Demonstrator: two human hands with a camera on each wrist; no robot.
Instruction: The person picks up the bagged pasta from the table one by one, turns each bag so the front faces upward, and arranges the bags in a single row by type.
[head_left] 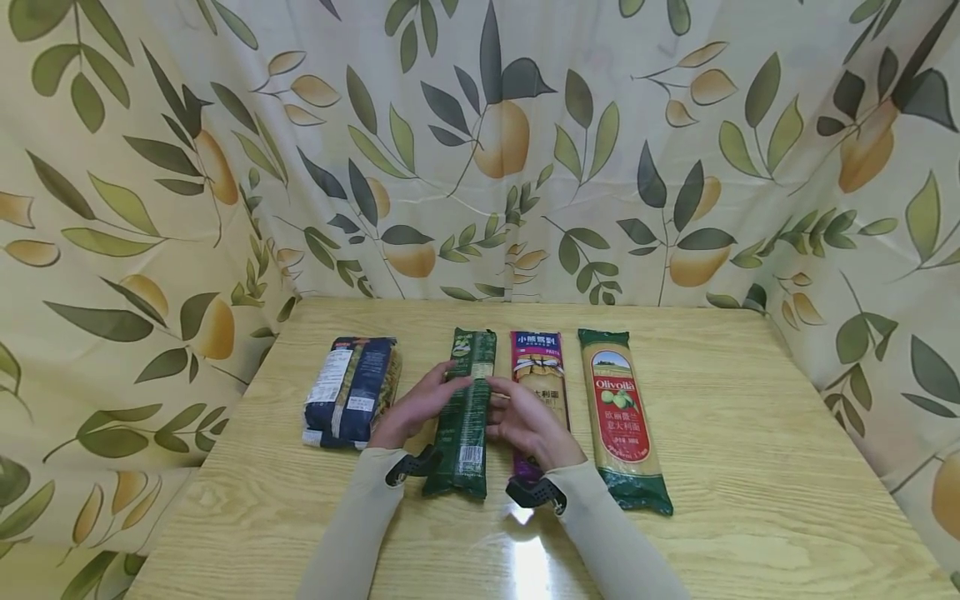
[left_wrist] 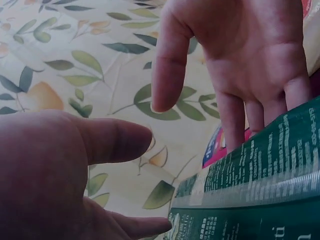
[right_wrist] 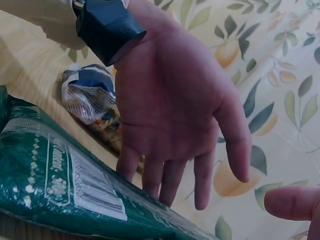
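A green spaghetti packet (head_left: 467,425) lies on the table with its printed back and barcode facing up. My left hand (head_left: 423,404) is at its left edge, fingers extended and thumb reaching over the top. From the other side my right hand (head_left: 528,421) comes in, its thumb over the packet's right edge. In the left wrist view, the right hand (left_wrist: 255,65) has its fingers running down behind the packet. The right wrist view shows the left hand (right_wrist: 170,105) with straight, slightly spread fingers, their tips partly hidden by the packet.
Left of the hands lies a dark blue pasta bag (head_left: 351,392). A purple pasta packet (head_left: 538,367) sits close on the right, partly beneath the right hand. Beyond it is a red-labelled Olivoilà spaghetti packet (head_left: 622,417). A leaf-patterned curtain (head_left: 465,225) borders the wooden table (head_left: 750,467).
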